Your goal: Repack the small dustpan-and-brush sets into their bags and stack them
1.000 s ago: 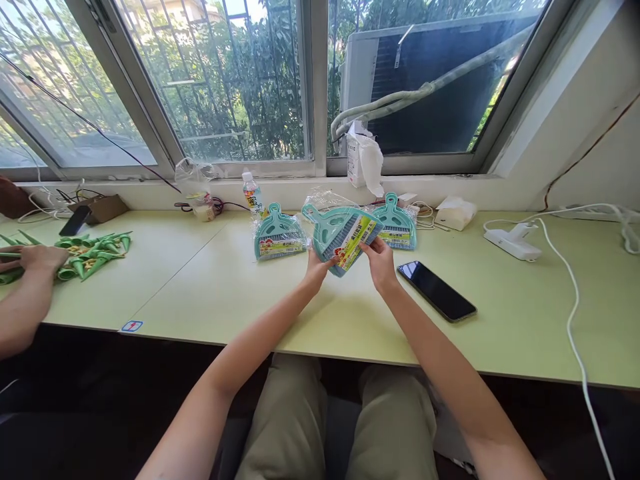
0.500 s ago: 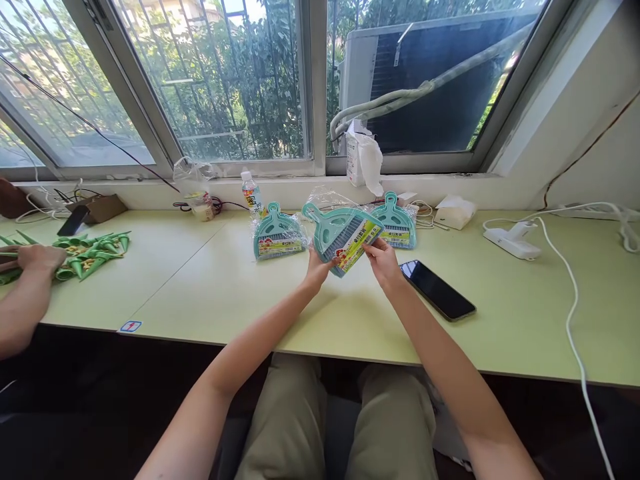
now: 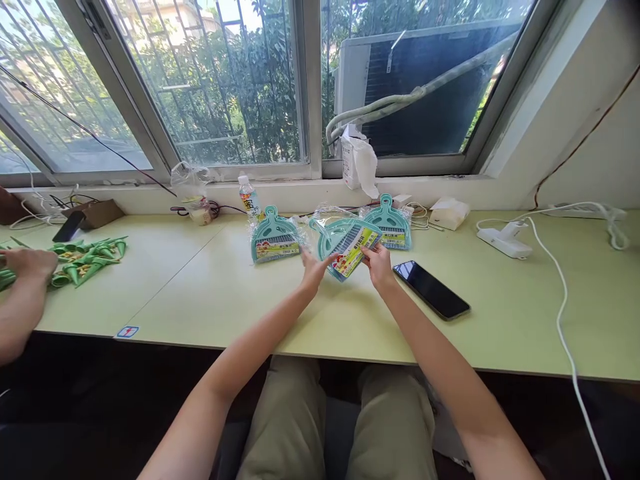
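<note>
Both my hands hold a teal dustpan-and-brush set [image 3: 343, 241] in a clear wrapper with a yellow label, low over the green table [image 3: 210, 300]. My left hand [image 3: 314, 268] grips its left edge. My right hand [image 3: 379, 263] pinches the label's right end. A second wrapped set [image 3: 274, 237] lies flat to the left, and a third wrapped set [image 3: 390, 227] lies behind and to the right, by the window sill.
A black phone [image 3: 431, 289] lies right of my right hand. Farther right lie a white power strip [image 3: 505, 240] and its cable [image 3: 560, 320]. A drink bottle [image 3: 249, 197] and a tissue box [image 3: 355, 157] stand at the back. At far left, another person's hand [image 3: 27, 263] rests on green cones [image 3: 85, 257].
The set in my hands has come down closer to the table and a little flatter. The other two sets and the phone have not moved.
</note>
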`<state>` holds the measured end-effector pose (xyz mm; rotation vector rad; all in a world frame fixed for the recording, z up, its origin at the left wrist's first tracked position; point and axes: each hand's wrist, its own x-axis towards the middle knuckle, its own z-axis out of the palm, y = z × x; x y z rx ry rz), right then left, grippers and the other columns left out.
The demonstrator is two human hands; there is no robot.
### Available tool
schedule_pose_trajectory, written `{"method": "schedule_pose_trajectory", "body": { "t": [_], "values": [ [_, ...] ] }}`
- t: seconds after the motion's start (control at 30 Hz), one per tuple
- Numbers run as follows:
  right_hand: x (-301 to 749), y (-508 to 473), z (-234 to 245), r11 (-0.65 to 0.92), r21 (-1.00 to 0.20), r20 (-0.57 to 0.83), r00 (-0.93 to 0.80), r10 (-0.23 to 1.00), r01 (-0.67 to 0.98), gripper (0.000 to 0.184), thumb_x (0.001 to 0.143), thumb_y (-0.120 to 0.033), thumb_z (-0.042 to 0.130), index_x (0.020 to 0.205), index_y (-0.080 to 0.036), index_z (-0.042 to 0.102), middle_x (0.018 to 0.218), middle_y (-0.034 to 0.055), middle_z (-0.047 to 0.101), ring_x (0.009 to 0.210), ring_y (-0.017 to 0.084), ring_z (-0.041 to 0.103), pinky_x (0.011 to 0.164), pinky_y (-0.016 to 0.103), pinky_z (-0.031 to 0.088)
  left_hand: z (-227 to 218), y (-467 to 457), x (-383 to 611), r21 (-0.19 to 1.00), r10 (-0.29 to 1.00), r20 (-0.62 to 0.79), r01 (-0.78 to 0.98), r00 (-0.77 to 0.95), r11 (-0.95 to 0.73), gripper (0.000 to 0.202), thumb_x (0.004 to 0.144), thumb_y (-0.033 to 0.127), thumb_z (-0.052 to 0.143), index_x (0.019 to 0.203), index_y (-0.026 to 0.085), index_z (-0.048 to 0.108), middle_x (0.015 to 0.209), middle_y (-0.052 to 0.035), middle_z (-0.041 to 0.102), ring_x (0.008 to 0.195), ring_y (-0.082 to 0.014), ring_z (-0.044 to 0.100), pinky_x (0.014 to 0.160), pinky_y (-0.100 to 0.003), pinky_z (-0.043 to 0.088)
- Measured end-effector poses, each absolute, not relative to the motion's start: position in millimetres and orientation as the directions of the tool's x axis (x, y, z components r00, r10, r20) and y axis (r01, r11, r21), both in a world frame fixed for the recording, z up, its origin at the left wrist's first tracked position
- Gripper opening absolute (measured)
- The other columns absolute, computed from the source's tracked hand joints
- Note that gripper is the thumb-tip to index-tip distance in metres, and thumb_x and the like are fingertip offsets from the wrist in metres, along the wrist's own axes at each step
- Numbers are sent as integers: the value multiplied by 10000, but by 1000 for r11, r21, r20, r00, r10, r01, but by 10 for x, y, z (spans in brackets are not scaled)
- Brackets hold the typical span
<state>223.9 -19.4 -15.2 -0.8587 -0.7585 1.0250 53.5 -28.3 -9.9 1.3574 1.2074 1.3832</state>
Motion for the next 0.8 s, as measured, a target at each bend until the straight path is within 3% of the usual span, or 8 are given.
{"method": "schedule_pose_trajectory", "body": {
  "t": [0.07,0.13,0.23,0.3,0.37,0.6,0.8],
  "values": [
    [2223,-205,-151,260,-891,134,331,934,-372,303,579,-269,752,832,-194,603,849,27,702,842,207,659,741,370,562,-22,-312,494,937,868,313,274,-386,-216,970,751,439,672,1462,196,60,1556,-167,49,1449,-300,-20,1158,-478,91],
    [2198,-222,-142,238,-907,136,292,947,-347,327,561,-285,765,833,-192,608,830,29,706,811,207,659,719,369,560,67,-338,453,813,710,539,501,-454,-297,777,811,425,605,1429,209,186,1537,-153,147,1441,-279,77,1147,-463,122],
    [2141,-256,-131,188,-929,134,184,974,-319,379,525,-310,791,843,-191,621,799,27,709,769,203,659,703,367,556,141,-350,434,565,652,731,716,-203,-410,460,856,438,546,1256,237,439,1344,-110,457,1297,-260,370,1061,-423,277],
    [2089,-282,-129,155,-940,126,112,986,-304,412,507,-324,805,855,-190,630,785,28,710,757,203,661,703,364,552,126,-332,447,471,691,720,772,-57,-426,393,853,470,545,1151,218,501,1150,-95,571,1137,-254,489,971,-401,348],
    [2034,-310,-128,124,-949,113,53,992,-290,434,498,-333,814,868,-191,635,781,30,713,757,206,665,707,365,548,82,-298,456,413,724,689,809,24,-419,383,841,478,561,1095,197,510,1030,-85,598,1032,-247,525,904,-383,376],
    [1944,-367,-110,76,-963,84,-22,996,-259,453,466,-334,836,850,-195,638,786,32,719,774,219,670,721,380,543,25,-212,397,444,759,645,766,88,-466,87,910,272,477,947,199,506,917,-56,593,889,-197,551,754,-300,414],
    [1930,-401,-92,90,-972,101,-36,994,-218,430,498,-348,805,865,-189,648,799,39,713,772,216,656,706,373,535,48,-293,458,489,738,667,687,101,-537,61,909,215,457,903,202,517,864,-42,601,815,-177,561,715,-287,418]
  ]
}}
